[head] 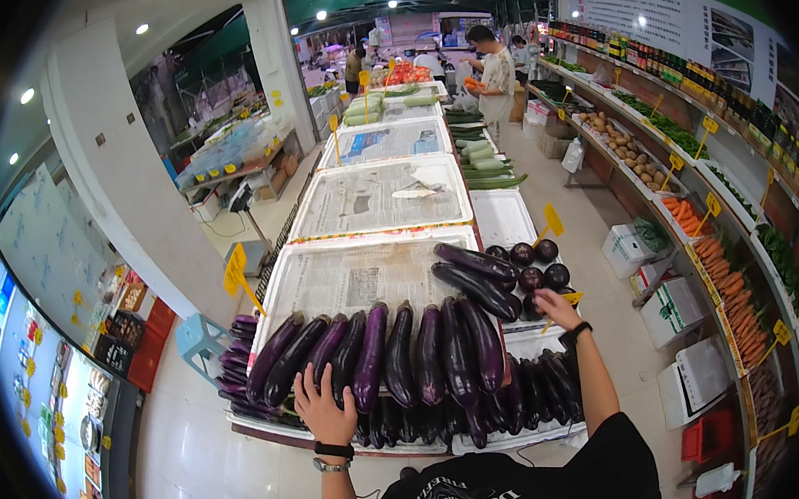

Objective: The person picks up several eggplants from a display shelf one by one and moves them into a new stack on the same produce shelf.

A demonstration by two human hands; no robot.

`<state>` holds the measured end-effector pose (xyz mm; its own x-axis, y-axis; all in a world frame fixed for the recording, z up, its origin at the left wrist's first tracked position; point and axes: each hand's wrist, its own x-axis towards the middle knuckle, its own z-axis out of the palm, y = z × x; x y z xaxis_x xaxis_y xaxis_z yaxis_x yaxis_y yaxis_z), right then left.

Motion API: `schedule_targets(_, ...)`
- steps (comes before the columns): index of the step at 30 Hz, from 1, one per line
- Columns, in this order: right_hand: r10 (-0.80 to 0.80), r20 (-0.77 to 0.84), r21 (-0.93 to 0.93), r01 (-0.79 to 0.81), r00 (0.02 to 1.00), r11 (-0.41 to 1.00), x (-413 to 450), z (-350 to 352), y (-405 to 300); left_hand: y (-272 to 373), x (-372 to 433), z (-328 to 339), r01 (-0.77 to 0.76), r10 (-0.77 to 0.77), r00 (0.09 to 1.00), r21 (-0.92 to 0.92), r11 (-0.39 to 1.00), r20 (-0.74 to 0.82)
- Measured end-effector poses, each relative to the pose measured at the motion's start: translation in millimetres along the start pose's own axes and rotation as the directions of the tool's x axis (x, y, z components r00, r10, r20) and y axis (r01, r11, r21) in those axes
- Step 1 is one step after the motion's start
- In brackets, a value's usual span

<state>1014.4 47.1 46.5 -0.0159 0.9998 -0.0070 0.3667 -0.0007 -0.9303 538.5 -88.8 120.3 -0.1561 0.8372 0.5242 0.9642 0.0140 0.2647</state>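
My left hand (325, 406) rests with fingers spread on the lower ends of long purple eggplants (372, 361), which lie side by side along the near edge of a newspaper-lined foam box (332, 267). My right hand (558, 308) reaches to round dark eggplants (532, 279) in a lower foam box at the right. Its fingertips are at one of them, partly hidden, so a grip cannot be made out. Beside that wrist stands a yellow price tag (572, 298). Two long eggplants (477, 289) lie askew at the box's right side.
More newspaper-lined boxes (382, 195) run away from me. Lower down are further long eggplants (545, 385). A blue plastic stool (200, 340) stands left; vegetable shelves with carrots (720, 278) line the right. Farther up the aisle a person (495, 72) holds a bag.
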Motion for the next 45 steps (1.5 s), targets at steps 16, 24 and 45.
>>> schedule_targets(16,0.243,-0.460,-0.576,-0.495,0.854,0.650,-249.0,60.4,151.7,35.3,1.6,-56.9,-0.886,0.839,0.464,0.159,0.436,0.283)
schedule_targets(24,0.318,-0.200,-0.715,-0.359,0.927,0.600,-239.5,73.1,191.5,45.2,10.7,-63.3,-0.885,0.850,0.460,0.203,0.418,0.255)
schedule_targets(45,0.509,-0.503,-0.370,-0.706,0.699,0.604,-178.8,132.7,179.7,30.7,6.8,-17.9,-0.368,0.449,0.873,-0.348,0.862,0.189)
